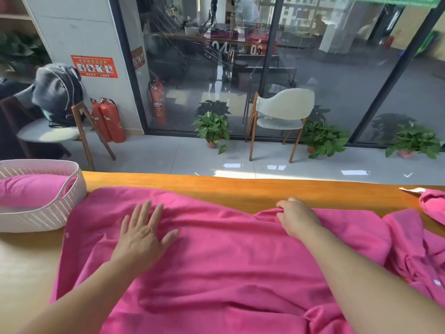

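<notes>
Across the bench point(240, 189) lies a pink garment point(228, 273). Left hand point(142, 235) presses flat at nine o'clock; right hand point(295, 219) pinches its edge at one o'clock.

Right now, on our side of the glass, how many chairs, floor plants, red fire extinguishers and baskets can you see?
Chairs: 2
Potted plants on the floor: 3
Red fire extinguishers by the wall: 2
Baskets: 1
Total: 8

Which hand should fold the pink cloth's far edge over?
Probably right: the right hand pinches the pink cloth at its far edge; the left hand lies flat on it.
</notes>
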{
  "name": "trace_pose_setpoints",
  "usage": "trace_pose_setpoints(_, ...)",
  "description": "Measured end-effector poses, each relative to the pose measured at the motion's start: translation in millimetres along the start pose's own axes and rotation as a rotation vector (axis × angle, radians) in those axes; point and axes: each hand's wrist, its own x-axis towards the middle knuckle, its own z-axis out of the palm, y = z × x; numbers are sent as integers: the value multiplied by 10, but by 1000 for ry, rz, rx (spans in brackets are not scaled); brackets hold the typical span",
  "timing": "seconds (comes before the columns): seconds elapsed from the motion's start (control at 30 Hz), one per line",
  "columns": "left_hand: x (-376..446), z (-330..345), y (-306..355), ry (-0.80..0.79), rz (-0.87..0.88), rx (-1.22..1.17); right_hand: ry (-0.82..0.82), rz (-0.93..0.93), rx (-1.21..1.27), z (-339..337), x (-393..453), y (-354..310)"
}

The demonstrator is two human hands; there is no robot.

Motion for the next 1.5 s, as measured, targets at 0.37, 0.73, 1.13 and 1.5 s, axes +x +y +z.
trace_pose_setpoints(0.37, -362, 62, -164, 255, -15, -80, 424, 211, 345, -323, 171, 181)
trace_pose_setpoints(0.73, 378, 77, -22, -85, -188, 44, -45, 129, -26, 496, -512, -24)
trace_pose_setpoints(1.13, -86, 265, 353, 74, -57, -52, 470, 67, 346, 275, -445, 451)
trace_pose_setpoints(1.5, -156, 120, 265, 77, -20, 19, 193, 365, 152, 29, 344, 1210)
